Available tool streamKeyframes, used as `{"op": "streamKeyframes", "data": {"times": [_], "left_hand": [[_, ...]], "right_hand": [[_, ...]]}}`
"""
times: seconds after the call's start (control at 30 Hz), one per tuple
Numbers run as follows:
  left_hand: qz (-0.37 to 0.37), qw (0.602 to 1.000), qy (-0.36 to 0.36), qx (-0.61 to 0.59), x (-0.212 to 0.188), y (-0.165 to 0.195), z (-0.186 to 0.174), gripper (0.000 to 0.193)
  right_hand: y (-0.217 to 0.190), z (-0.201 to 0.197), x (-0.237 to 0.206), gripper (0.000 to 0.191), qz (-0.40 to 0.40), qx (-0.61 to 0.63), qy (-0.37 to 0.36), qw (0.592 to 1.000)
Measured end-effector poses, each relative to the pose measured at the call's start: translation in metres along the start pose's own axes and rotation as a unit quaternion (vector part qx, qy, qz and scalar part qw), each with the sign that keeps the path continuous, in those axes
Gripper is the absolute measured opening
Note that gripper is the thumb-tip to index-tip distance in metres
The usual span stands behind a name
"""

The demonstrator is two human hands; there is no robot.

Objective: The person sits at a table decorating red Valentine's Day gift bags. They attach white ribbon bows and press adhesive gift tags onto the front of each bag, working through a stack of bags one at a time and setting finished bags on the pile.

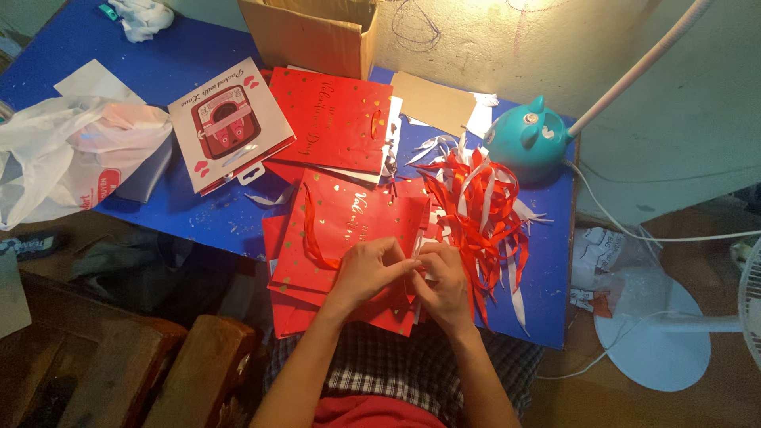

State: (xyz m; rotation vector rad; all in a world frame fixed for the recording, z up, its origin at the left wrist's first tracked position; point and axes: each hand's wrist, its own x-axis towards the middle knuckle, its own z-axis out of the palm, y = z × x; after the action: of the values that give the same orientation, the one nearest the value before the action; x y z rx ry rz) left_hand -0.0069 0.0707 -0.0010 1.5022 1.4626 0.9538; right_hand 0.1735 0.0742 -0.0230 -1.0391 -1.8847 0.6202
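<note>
both hands meet at the right edge of the topmost red paper bag (349, 230), which lies flat on a stack of like bags at the near edge of the blue table (182, 210); the left hand (366, 269) has its fingers curled together on the bag's edge, pinching something small there, though what sits between the fingertips is too small to tell; the right hand (445, 279) is closed the same way, fingertips pressed against the same spot, so the worked point lies right between the two grips, touching both; a red ribbon handle (311, 230) already loops across the bag's left half; done well, this step seems to call for keeping the bag flat and steady with one hand while the other feeds the ribbon end cleanly, without creasing the paper edge; the heap of red and white ribbons (479, 202) lies just beside the right hand, within easy reach; a teal lamp base (527, 139) stands beyond it; a white gift bag (230, 123) and a cardboard box (313, 32) lie farther back.
</note>
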Motion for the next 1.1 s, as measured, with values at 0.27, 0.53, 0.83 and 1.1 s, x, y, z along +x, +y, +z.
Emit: {"op": "streamKeyframes", "data": {"times": [0.27,0.53,0.83,1.1], "left_hand": [[0.057,0.996,0.041,0.047,-0.003,0.000,0.007,0.037],[0.222,0.956,0.158,0.108,-0.009,-0.001,0.016,0.029],[0.221,0.951,0.183,0.115,-0.011,0.000,0.015,0.029],[0.210,0.951,0.189,0.126,-0.012,-0.001,0.016,0.028]], "right_hand": [[0.009,0.003,-0.008,0.010,0.057,0.100,0.016,0.993],[0.019,0.003,-0.014,0.008,0.091,0.138,0.045,0.985],[0.001,0.002,-0.006,0.020,0.078,0.077,0.039,0.993],[0.008,0.004,-0.007,0.014,-0.008,0.010,0.025,1.000]]}}
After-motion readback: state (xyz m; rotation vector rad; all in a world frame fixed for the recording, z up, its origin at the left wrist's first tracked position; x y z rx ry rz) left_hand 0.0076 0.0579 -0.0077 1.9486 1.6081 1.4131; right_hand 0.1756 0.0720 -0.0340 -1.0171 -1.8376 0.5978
